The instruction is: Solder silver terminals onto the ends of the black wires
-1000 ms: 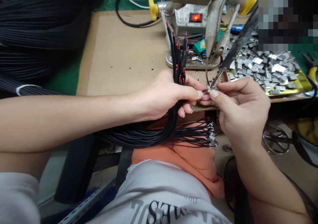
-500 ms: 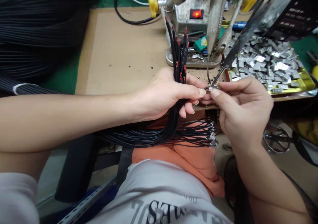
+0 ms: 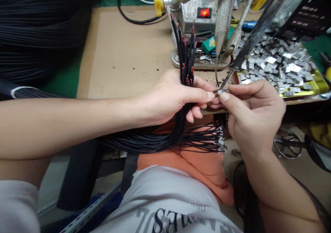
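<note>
My left hand (image 3: 173, 97) is closed round a bundle of thin black wires (image 3: 186, 59) whose red-tipped ends stand up above the fist. The wires' other ends fan out below over my lap, several carrying small metal pieces (image 3: 219, 140). Thumb and forefinger of that hand also pinch a single wire end. My right hand (image 3: 252, 114) pinches a small metal terminal (image 3: 222, 91) against that wire end. The tip of a soldering iron (image 3: 234, 69) rests right at the spot where the two meet.
A soldering station with a lit red switch (image 3: 204, 12) stands at the back. A yellow tray (image 3: 314, 84) heaped with small metal terminals lies right. Thick bundles of black cable (image 3: 38, 29) fill the left. Brown cardboard (image 3: 129, 53) covers the bench.
The view has shifted slightly. Both hands stay pinched together at the iron's tip with almost no movement.
</note>
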{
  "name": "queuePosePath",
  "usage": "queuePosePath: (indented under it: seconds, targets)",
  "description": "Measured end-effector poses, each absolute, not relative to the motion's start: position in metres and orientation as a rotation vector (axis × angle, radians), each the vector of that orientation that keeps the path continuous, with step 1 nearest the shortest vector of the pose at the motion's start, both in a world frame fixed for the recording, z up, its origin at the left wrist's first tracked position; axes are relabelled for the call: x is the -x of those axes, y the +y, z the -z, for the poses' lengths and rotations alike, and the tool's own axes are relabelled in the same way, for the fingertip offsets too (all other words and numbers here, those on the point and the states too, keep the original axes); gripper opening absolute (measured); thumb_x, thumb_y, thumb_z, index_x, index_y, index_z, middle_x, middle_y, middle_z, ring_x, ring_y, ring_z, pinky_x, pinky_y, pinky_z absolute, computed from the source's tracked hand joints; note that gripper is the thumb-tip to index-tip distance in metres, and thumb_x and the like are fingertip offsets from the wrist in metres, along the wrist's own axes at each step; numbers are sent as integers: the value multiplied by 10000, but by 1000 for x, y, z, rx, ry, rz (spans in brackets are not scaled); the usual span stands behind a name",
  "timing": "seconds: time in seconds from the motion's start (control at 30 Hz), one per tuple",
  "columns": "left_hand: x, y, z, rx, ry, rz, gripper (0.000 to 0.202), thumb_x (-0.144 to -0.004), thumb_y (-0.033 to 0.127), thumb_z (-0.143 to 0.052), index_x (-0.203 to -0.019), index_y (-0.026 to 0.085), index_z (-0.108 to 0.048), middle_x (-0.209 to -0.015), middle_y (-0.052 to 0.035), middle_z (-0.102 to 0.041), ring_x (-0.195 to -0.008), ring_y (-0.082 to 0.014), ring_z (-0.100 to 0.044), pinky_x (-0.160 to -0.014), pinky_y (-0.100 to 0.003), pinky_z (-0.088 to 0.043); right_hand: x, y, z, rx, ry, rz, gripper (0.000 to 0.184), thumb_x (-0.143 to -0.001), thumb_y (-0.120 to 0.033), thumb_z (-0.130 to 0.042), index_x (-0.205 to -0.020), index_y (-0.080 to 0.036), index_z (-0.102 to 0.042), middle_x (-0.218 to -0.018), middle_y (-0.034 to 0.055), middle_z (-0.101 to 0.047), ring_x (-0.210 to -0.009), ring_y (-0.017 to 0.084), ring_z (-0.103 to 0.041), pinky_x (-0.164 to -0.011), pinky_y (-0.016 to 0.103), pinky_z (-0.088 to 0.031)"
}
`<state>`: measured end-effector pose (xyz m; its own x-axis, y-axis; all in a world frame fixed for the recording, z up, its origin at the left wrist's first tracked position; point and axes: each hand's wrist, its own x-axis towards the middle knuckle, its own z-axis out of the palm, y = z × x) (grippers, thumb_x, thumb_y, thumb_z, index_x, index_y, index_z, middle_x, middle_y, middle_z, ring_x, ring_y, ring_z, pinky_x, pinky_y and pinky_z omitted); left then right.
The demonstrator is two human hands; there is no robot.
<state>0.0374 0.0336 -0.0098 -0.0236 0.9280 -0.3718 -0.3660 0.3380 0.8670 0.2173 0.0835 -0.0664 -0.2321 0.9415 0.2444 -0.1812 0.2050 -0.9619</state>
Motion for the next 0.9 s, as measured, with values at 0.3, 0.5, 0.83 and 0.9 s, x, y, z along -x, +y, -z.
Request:
queuePosePath:
  seconds: [0.3, 0.5, 0.83, 0.9]
  targets:
    - [-38, 33, 9, -638, 1188, -1145, 161, -879, -72, -735, -881, 81, -787, -616, -22, -743, -439, -109, -653, -391, -179, -510, -218, 83, 64, 825, -1389, -1295, 253, -882, -255, -988, -934, -261, -741, -829, -29, -818, -764, 220, -864, -829, 428, -791]
    - [-39, 34, 10, -648, 1199, -1138, 153, -879, -61, -734, -872, 82, -787, -601, -14, -739, -430, -110, -655, -383, -174, -518, -214, 85, 61, 781, -1436, -1159, 270, -851, -249, -1010, -858, -248, -740, -796, -32, -803, -655, 192, -826, -693, 356, -771]
    - [-37, 31, 15, -681, 1157, -1125, 141, -851, -25, -792, -903, 100, -831, -599, -12, -762, -456, -121, -686, -405, -183, -571, -226, 84, 53, 814, -1564, -1075, 220, -850, -122, -957, -880, -268, -795, -812, -7, -818, -668, 203, -820, -682, 358, -745]
    - [-38, 30, 15, -687, 1164, -1125, 141, -853, -24, -798, -910, 99, -836, -589, -13, -755, -458, -122, -685, -407, -181, -570, -228, 83, 52, 816, -1575, -1071, 218, -855, -119, -944, -884, -272, -791, -813, -7, -816, -666, 205, -814, -684, 366, -741]
